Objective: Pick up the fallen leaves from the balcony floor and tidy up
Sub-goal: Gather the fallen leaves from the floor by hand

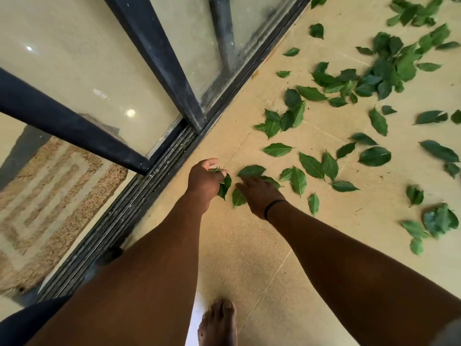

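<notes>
Several green leaves lie scattered over the beige balcony floor, densest in a heap at the upper right. My left hand holds a small bunch of gathered leaves just above the floor near the door track. My right hand reaches down beside it, fingers on a leaf lying on the tiles; another leaf sits between my hands. How the right fingers close is blurred.
A dark-framed sliding glass door and its grooved track run diagonally along the left. A woven mat lies inside. My bare foot stands at the bottom. A clump of leaves lies at right.
</notes>
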